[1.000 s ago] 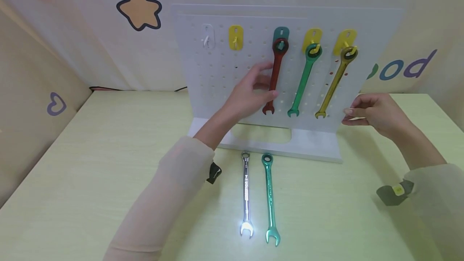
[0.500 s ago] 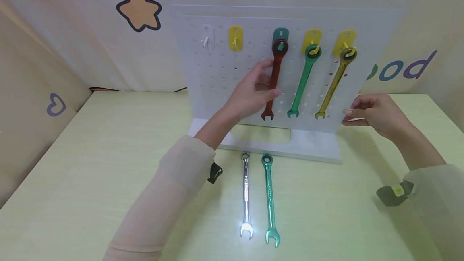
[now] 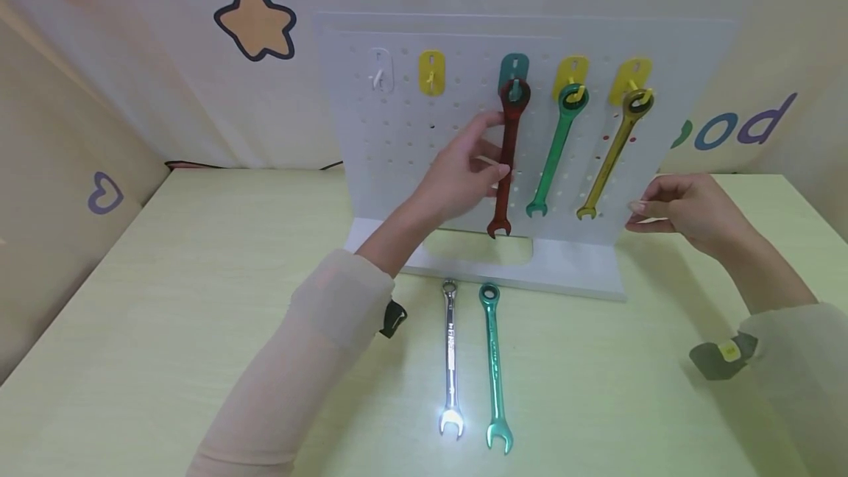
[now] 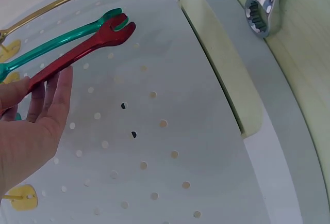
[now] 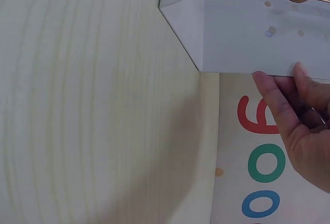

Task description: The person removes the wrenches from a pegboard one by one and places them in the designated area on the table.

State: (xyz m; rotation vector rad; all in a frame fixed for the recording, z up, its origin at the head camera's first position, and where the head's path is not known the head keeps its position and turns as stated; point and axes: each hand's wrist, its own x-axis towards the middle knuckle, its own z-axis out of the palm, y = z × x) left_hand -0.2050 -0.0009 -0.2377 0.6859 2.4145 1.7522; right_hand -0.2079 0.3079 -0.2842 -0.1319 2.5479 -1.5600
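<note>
The left hand pinched the shaft of the red wrench, which hung by its ring from the teal hook on the white pegboard. The right hand gripped the board's right edge. A silver wrench and a teal wrench lay on the table just in front.

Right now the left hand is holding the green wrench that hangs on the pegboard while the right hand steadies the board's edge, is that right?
Not quite. The left hand holds the red wrench, not the green wrench, which hangs untouched beside it on the pegboard. The head view shows this plainly. The rest stands: the right hand rests at the board's right edge.
</note>
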